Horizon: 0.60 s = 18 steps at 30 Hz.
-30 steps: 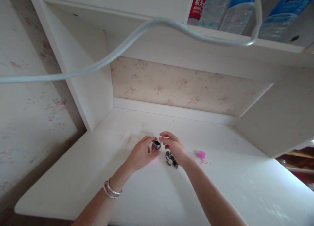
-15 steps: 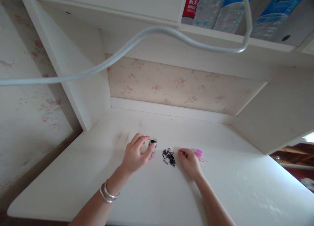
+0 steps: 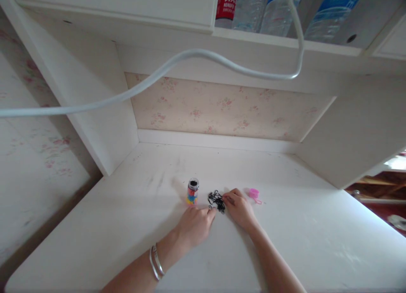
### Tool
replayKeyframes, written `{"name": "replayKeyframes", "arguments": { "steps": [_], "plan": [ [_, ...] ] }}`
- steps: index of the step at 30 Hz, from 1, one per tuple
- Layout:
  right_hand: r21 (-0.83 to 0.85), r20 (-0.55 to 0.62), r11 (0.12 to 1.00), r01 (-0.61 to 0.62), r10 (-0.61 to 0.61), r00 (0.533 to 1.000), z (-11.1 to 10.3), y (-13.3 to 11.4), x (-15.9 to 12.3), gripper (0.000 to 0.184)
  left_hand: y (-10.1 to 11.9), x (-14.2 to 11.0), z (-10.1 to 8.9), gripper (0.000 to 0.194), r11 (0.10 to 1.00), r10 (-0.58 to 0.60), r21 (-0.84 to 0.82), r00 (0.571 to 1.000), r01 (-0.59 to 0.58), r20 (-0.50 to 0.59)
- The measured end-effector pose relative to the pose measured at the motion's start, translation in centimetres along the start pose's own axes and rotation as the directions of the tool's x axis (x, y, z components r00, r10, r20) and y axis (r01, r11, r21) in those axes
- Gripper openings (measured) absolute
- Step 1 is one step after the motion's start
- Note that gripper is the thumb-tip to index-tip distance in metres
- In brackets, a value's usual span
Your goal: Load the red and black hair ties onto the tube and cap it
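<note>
A small loose pile of thin black loops, which look like rubber bands [image 3: 216, 200], lies on the white desk [image 3: 285, 238]. My left hand [image 3: 196, 225] is at the pile's near left edge, its fingers curled together; what they hold, if anything, is hidden. On the other side, my right hand [image 3: 241, 209] pinches at the right edge of the black bands with thumb and forefinger. Just beyond my left hand stands an upright clear jar [image 3: 192, 191] without its lid, with colourful pieces low down and black ones at the top. Right of my right hand sits a pink cap [image 3: 253, 193] with a loop.
A white cable [image 3: 196, 53] hangs across the view above the desk. Overhead, a shelf [image 3: 282, 41] holds several plastic bottles [image 3: 250, 9]. White side panels [image 3: 91, 94] flank the desk, with a flowered back wall [image 3: 203, 106].
My left hand has let go of the jar, which now stands on the desk, and has come down beside the black bands. My right hand has shifted left to touch the pile.
</note>
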State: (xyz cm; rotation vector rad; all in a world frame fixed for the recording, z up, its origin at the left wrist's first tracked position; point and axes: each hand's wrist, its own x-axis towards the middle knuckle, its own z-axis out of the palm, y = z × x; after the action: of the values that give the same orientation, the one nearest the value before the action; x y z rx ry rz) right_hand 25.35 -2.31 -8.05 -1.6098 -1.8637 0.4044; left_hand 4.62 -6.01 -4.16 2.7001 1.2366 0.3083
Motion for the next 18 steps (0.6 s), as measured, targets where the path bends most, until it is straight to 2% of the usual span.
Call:
{"name": "replayKeyframes", "arguments": {
  "steps": [3, 10, 12, 15, 18],
  "plan": [
    [0.045, -0.049, 0.999, -0.019, 0.022, 0.999, 0.0, 0.0, 0.1, 0.028, -0.2, 0.2, 0.2, 0.024, 0.998, -0.057, 0.018, 0.998, 0.056, 0.040],
    [0.143, -0.155, 0.989, -0.048, 0.070, 0.985, -0.1, 0.0, 0.1, 0.030, -0.4, 0.4, 0.2, 0.024, 0.997, -0.078, 0.004, 0.997, 0.078, -0.003],
    [0.174, -0.183, 0.983, -0.054, 0.086, 0.979, -0.1, -0.2, 0.1, 0.032, -0.4, 0.4, 0.4, 0.030, 0.995, -0.100, -0.005, 0.995, 0.100, -0.008],
    [0.238, -0.216, 0.970, -0.038, 0.091, 0.972, 0.0, -1.3, 0.2, 0.033, -0.4, 0.4, 0.7, 0.032, 0.995, -0.101, -0.015, 0.995, 0.101, -0.011],
    [0.289, -0.221, 0.956, 0.040, 0.026, 0.975, -0.2, -3.9, 0.3, 0.030, -0.5, 0.4, 1.0, 0.029, 0.996, -0.092, -0.007, 0.996, 0.092, 0.003]
  ]
}}
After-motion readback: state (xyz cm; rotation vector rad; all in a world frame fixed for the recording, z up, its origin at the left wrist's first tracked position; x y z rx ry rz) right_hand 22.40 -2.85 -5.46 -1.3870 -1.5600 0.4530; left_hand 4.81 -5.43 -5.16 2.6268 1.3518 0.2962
